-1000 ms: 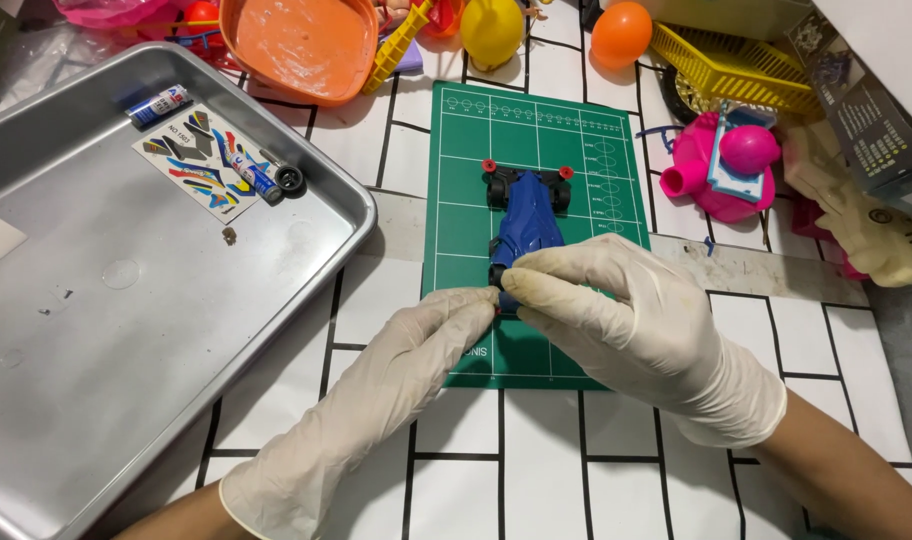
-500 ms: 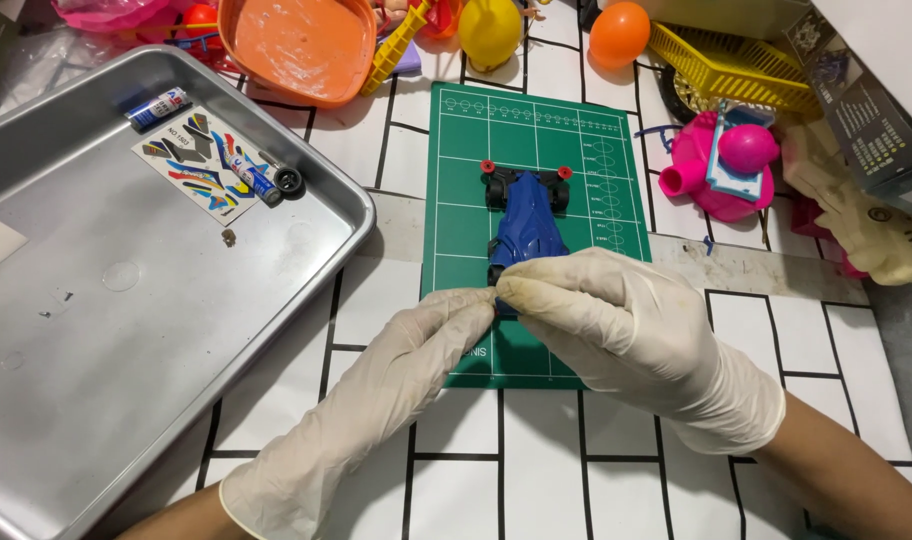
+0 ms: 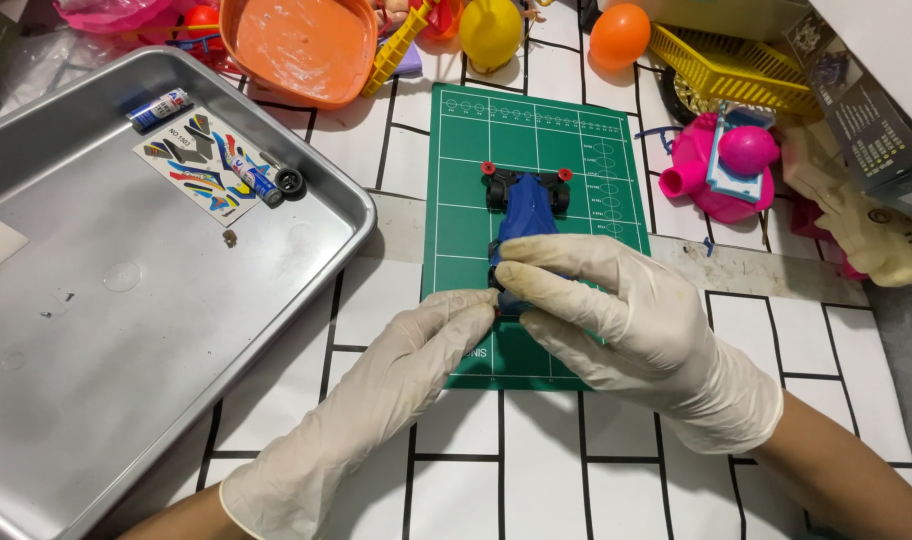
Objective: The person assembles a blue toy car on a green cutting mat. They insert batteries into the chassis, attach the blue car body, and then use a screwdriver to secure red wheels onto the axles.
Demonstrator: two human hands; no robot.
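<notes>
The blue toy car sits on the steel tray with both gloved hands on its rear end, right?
Not quite. The head view shows the blue toy car on the green cutting mat, not the steel tray; left hand and right hand hold its rear.

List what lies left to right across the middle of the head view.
metal tray → sticker sheet → left hand → blue toy car → right hand → pink toy → cream toy figure

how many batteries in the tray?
2. One battery lies near the tray's far edge; the other battery lies on the sticker sheet beside a small black wheel. None seem hidden.
</notes>
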